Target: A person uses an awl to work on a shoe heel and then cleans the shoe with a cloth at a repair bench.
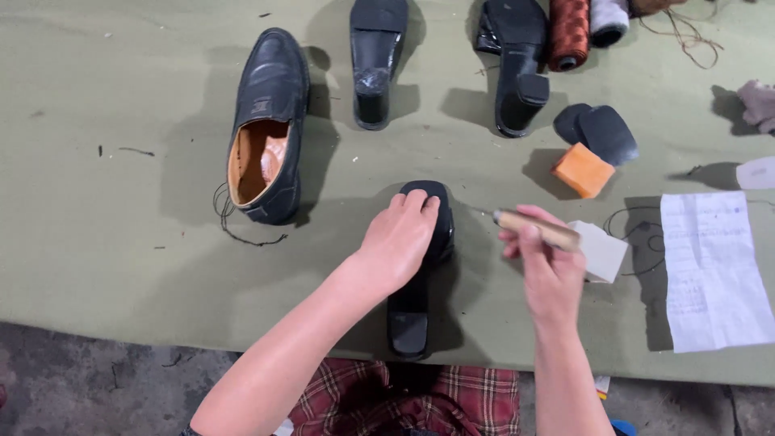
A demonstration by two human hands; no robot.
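At the near edge of the olive cloth table (97,242): left hand (400,242), palm down, fingers curled over an upturned black shoe (420,278), sole up, heel toward the person. Right hand (549,270) just beside, fist closed around a wooden-handled tool (537,228), tip pointing left. Beyond: white block (601,250), orange block (583,170), black leather loafer (268,125), creased paper sheet (710,270). Bare cloth lies at left.

A black heeled shoe (420,266) lay sole-up on the green table, heel toward the near edge, beside a raised wooden-handled tool (537,228).
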